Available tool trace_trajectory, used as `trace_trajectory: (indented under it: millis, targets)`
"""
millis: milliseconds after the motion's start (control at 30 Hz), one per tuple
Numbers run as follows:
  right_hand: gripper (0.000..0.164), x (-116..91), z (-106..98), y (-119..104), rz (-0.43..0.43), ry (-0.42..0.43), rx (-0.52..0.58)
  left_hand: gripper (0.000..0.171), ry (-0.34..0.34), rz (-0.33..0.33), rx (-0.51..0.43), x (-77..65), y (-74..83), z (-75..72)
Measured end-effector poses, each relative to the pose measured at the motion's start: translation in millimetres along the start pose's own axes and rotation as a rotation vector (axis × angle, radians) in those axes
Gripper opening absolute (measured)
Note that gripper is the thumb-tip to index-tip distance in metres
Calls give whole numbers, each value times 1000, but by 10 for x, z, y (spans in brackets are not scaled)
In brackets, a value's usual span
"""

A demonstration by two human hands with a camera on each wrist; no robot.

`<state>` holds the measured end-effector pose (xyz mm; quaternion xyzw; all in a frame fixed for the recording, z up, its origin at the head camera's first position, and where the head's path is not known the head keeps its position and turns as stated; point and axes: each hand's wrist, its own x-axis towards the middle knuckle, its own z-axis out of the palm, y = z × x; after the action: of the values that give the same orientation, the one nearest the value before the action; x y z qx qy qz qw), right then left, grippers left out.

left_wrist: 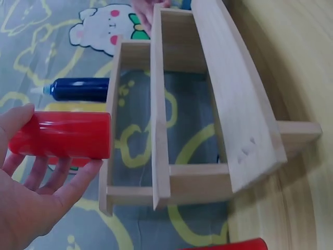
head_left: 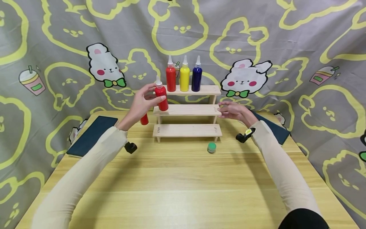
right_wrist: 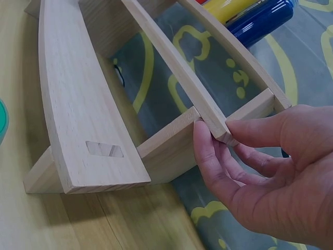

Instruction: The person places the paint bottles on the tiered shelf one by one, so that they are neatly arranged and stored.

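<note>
My left hand [head_left: 145,99] grips a red squeeze bottle [head_left: 162,98] with a white pointed nozzle, held up at the left end of a three-step wooden rack [head_left: 186,110]. In the left wrist view, thumb and fingers wrap that red bottle [left_wrist: 73,134]. My right hand [head_left: 233,111] pinches the right end of the middle shelf, thumb on top and fingers beneath, as the right wrist view shows at the shelf end [right_wrist: 221,133]. On the top shelf stand a red bottle [head_left: 171,79], a yellow bottle [head_left: 184,78] and a dark blue bottle [head_left: 196,79].
Another red bottle [head_left: 144,119] is on the table, partly hidden behind my left wrist. A small green-lidded jar [head_left: 211,147] sits before the rack's right front. Dark flat boards lie left [head_left: 92,135] and right [head_left: 273,128]. A patterned curtain [head_left: 183,38] hangs behind.
</note>
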<state>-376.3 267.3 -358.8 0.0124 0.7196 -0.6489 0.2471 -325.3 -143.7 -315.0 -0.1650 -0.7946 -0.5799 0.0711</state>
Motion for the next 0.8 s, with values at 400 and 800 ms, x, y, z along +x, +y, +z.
trace_trajectory:
  millis: [400,800]
  targets:
    - [66,-13,-22,-30,12,-1,9,54,-73,17,-93,257,32,370]
    - [65,-2,-17,-35,11,-18,2,53,-97,51,-55,434,25,741]
